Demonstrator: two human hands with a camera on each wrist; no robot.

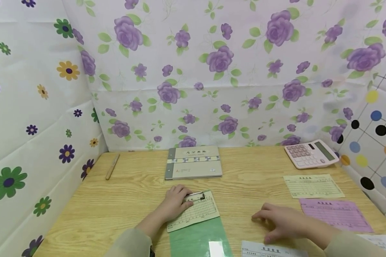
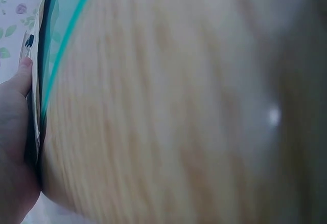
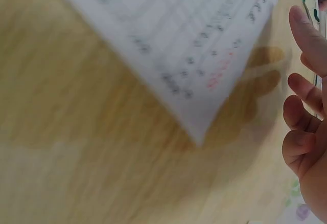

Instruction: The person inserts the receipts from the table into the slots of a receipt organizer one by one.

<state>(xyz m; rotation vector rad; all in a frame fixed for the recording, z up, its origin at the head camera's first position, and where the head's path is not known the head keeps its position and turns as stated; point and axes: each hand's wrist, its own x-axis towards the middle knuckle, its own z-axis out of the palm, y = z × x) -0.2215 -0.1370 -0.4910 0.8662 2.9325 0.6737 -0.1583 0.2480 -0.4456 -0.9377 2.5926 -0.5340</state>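
A green clipboard [image 1: 199, 237] lies at the near middle of the table, a yellow receipt slip [image 1: 193, 216] under its metal clip [image 1: 197, 195]. My left hand [image 1: 175, 204] rests on the clipboard's upper left part, fingers over the clip end and thumb across the slip. The left wrist view shows that thumb [image 2: 23, 75] beside the clip. To the right, my right hand [image 1: 283, 221] hovers over the table, holding nothing, its fingers loosely bent. Close below it lies a white receipt slip [image 1: 270, 249], whose printed corner [image 3: 199, 127] appears in the right wrist view.
Right of my right hand lie a pink slip [image 1: 337, 216], a yellow slip [image 1: 313, 186] and another white slip [image 1: 381, 242]. A pink calculator [image 1: 310, 154] sits at the back right, a ledger book [image 1: 193, 162] at the back middle, and a slim wooden-looking stick [image 1: 112, 167] at the back left.
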